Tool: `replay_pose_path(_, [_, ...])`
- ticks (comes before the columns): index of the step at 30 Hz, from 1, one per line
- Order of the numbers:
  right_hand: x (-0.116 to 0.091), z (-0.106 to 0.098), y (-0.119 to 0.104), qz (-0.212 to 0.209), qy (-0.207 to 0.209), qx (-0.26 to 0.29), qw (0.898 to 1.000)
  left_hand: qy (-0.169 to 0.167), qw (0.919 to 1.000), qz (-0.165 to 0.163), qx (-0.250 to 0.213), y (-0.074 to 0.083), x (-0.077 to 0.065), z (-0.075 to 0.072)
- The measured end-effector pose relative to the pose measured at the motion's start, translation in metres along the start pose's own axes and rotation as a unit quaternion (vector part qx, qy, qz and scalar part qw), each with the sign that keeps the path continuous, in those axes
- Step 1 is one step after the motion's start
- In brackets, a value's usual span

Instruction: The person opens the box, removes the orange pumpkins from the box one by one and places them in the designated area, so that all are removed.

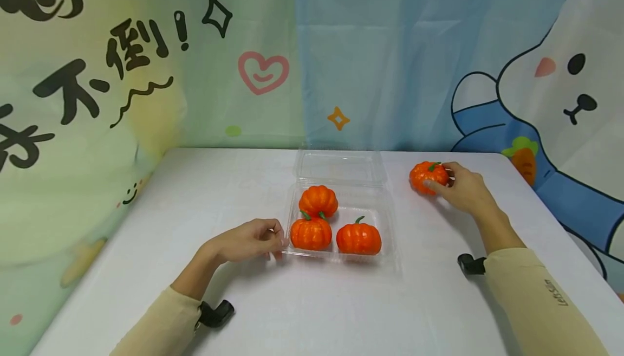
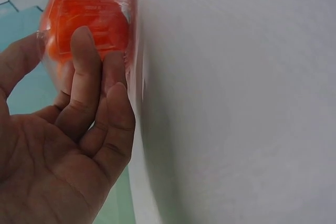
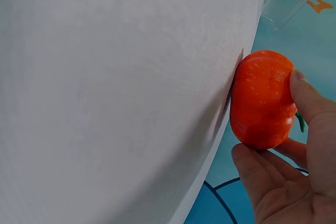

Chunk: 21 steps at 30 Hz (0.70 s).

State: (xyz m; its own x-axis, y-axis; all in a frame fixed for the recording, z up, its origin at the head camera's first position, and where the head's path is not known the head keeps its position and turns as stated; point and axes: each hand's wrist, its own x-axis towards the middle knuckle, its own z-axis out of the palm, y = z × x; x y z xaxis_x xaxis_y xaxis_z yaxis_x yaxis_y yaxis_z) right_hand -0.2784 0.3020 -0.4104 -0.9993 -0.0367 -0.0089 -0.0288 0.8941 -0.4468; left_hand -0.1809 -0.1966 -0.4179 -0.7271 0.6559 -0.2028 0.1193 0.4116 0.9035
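In the head view, my right hand [image 1: 463, 187] holds a small orange toy pumpkin [image 1: 423, 177] with a green stem at the table's far right. The right wrist view shows the thumb on one side of this pumpkin [image 3: 264, 99] and fingers on the other. My left hand [image 1: 255, 241] grips the front left corner of a clear plastic clamshell box [image 1: 336, 257]. Up close, the left fingers [image 2: 86, 72] lie along the box's wall, thumb at its rim. Inside sit three more pumpkins: one behind [image 1: 318, 201], one front left [image 1: 310, 234], one front right [image 1: 358, 238].
The box's clear lid [image 1: 339, 166] lies folded back, towards the rear edge of the white table [image 1: 312, 312]. Behind the table hangs a printed cloth [image 1: 351, 47] with a cartoon bear. Black wrist mounts [image 1: 216, 314] stick out from both sleeves.
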Motion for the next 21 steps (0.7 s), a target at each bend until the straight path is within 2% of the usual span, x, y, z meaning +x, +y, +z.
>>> replay_pose_path(7, [0.0011,0.0006,0.0007,0.007,-0.02,-0.022,1.0,-0.003,1.0,-0.006,0.002,0.0009,0.0004,-0.0005])
replay_pose_path(15, [-0.001,-0.0022,-0.0013,0.024,-0.029,-0.017,0.999,-0.003,0.9999,-0.01,0.005,0.0008,0.0,-0.0004])
replay_pose_path(18, [-0.004,-0.0057,-0.0025,0.028,-0.024,-0.017,0.999,-0.005,0.9999,-0.008,0.005,0.0011,0.0002,-0.0002])
replay_pose_path(21, [-0.0064,-0.0083,-0.0046,0.015,-0.004,-0.017,1.0,-0.006,1.0,-0.005,0.006,0.0019,0.0005,-0.0002])
